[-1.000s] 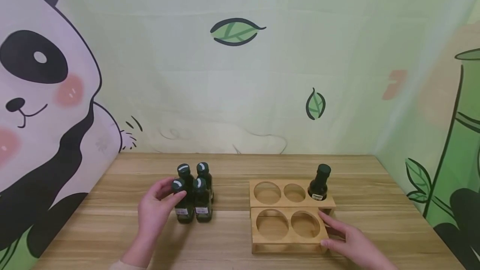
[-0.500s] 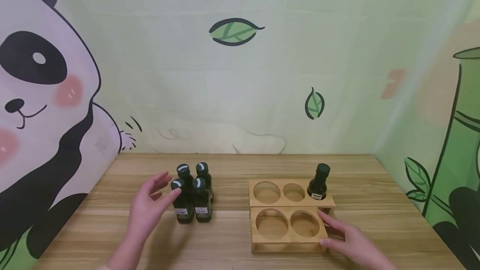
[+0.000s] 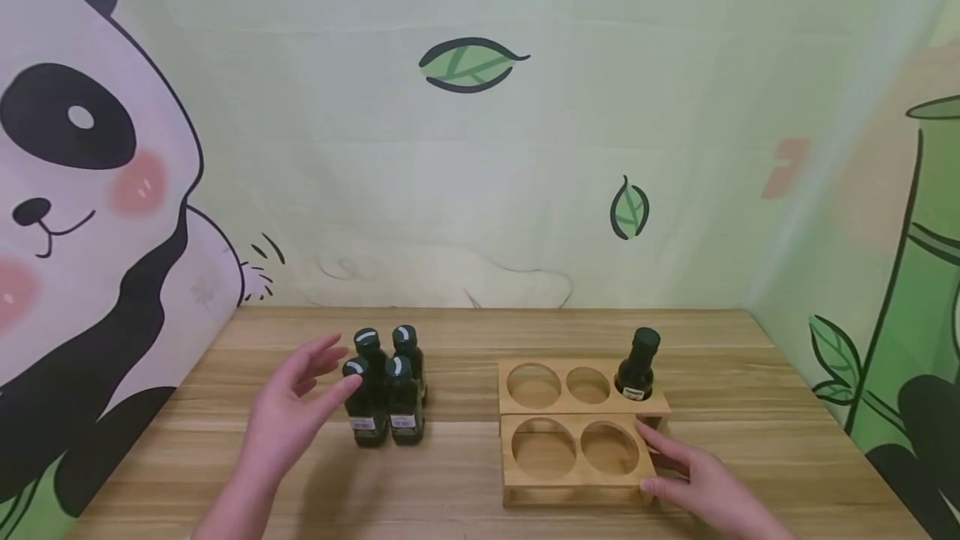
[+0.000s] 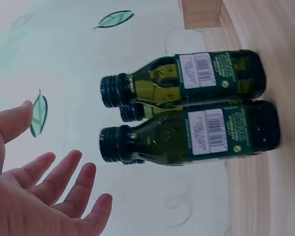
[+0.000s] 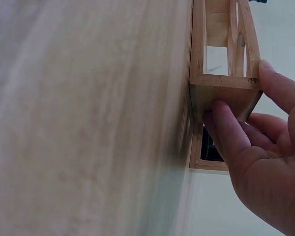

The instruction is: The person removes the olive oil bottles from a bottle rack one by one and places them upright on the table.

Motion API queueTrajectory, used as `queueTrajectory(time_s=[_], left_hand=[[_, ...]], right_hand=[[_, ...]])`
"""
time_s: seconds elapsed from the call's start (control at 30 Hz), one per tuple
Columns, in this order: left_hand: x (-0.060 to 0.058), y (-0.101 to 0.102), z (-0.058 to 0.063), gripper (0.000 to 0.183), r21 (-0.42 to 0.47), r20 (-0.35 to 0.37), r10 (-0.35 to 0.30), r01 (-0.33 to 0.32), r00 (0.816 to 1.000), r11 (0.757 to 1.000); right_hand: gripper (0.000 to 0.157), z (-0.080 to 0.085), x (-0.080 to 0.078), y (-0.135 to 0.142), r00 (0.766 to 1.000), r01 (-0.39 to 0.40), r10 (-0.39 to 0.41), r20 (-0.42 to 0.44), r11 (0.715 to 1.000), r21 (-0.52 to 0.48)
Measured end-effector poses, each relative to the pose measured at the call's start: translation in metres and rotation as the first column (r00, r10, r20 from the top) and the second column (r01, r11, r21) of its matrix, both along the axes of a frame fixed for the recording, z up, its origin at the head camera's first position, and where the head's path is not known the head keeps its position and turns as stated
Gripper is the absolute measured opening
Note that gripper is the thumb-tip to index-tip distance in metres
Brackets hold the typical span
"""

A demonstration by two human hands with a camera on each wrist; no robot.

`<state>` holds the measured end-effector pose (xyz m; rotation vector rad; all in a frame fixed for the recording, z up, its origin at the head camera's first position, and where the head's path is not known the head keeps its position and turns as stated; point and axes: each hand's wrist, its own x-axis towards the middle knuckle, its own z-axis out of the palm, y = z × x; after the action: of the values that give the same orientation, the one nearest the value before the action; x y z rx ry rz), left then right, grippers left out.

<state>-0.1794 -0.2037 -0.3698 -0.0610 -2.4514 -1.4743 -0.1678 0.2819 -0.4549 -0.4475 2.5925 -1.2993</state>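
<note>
In the head view, dark green glass bottles point(image 3: 365, 419) with black caps and white labels stand upright in a tight cluster. My left hand point(image 3: 288, 411) is spread beside them on the left. Seen from the left wrist, its fingers point(image 4: 73, 184) are apart from the bottles point(image 4: 162, 137) and nothing is in the palm. To the right is a two-tier wooden rack point(image 3: 581, 490) with round holes. My right hand point(image 3: 697, 477) grips the right end of its lower tier, thumb at the front corner. One dark bottle point(image 3: 637, 369) stands in the upper tier's right hole.
The wood-grain table point(image 3: 450, 507) carries the cluster on the left and the rack on the right, with a gap between them. A fabric backdrop point(image 3: 480, 190) printed with a panda, leaves and bamboo rises behind and at both sides.
My left hand has drawn back left from the bottle cluster, its fingers spreading away from the front-left bottle. The right hand, the rack and the bottles have stayed put.
</note>
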Motion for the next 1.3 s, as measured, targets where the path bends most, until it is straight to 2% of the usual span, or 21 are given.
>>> queueTrajectory(time_s=[0.23, 0.4, 0.63, 0.73, 0.87, 1.0, 1.3], left_hand=[[0.007, 0.008, 0.009, 0.065, -0.014, -0.01, -0.009, 0.009, 1.0, 1.0], [0.011, 0.019, 0.015, 0.061, -0.004, -0.041, -0.063, 0.063, 0.997, 0.998], [0.009, 0.04, 0.02, 0.054, -0.012, -0.092, -0.124, 0.124, 0.988, 0.992], [0.007, 0.05, 0.017, 0.052, -0.003, -0.144, -0.16, 0.162, 0.977, 0.987], [0.006, 0.063, 0.01, 0.052, 0.004, -0.174, -0.201, 0.205, 0.964, 0.979], [0.003, 0.079, 0.002, 0.053, 0.002, -0.156, -0.226, 0.23, 0.961, 0.973], [-0.006, 0.115, -0.015, 0.052, 0.008, -0.156, -0.286, 0.291, 0.945, 0.957]], right_hand=[[0.075, 0.0, 0.001, 0.001, 1.0, -0.003, 0.004, -0.022, 1.0, 0.018], [0.075, 0.0, 0.0, 0.001, 1.0, 0.0, 0.0, -0.017, 1.0, 0.023], [0.076, 0.0, -0.001, 0.001, 1.0, 0.0, 0.0, 0.019, 1.0, 0.0], [0.076, 0.0, -0.001, 0.0, 1.0, 0.001, -0.001, 0.008, 1.0, 0.015], [0.075, 0.001, 0.001, -0.001, 1.0, 0.001, -0.001, -0.01, 1.0, 0.028], [0.074, 0.002, 0.001, 0.0, 1.0, -0.005, 0.006, -0.027, 1.0, 0.029], [0.075, 0.002, 0.0, -0.001, 1.0, -0.018, 0.019, 0.023, 0.999, -0.045]])
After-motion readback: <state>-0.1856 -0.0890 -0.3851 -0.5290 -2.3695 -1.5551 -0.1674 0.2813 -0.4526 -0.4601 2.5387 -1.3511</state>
